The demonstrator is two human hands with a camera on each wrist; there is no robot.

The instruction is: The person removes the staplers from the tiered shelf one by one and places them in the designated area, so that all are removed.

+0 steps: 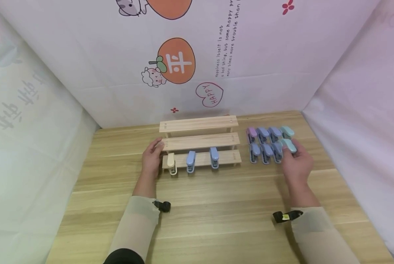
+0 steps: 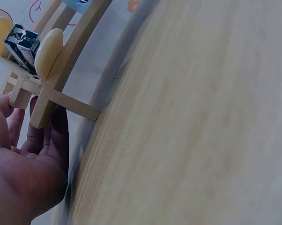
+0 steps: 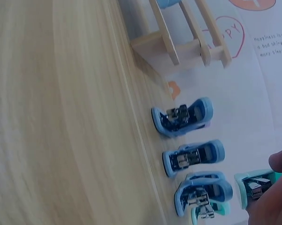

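A three-tier wooden rack (image 1: 201, 142) stands near the back wall. My left hand (image 1: 152, 157) grips its left end at the middle tier, thumb on top of the board; in the left wrist view the fingers (image 2: 60, 136) reach behind the boards. On the lowest tier sit a cream stapler (image 1: 172, 164) and two blue staplers (image 1: 190, 161), spaced apart. Over to the right, my right hand (image 1: 297, 163) pinches a mint-green stapler (image 1: 288, 145) between thumb and fingers. In the right wrist view this stapler (image 3: 244, 191) appears raised beside the blue ones.
Beside my right hand, small staplers stand in two rows: purple (image 1: 251, 135), blue (image 1: 262, 135) and mint (image 1: 287, 132) at the back, three blue ones (image 1: 266, 153) in front. Printed white cloth (image 1: 124, 73) encloses the wooden table (image 1: 216, 212) at back and sides.
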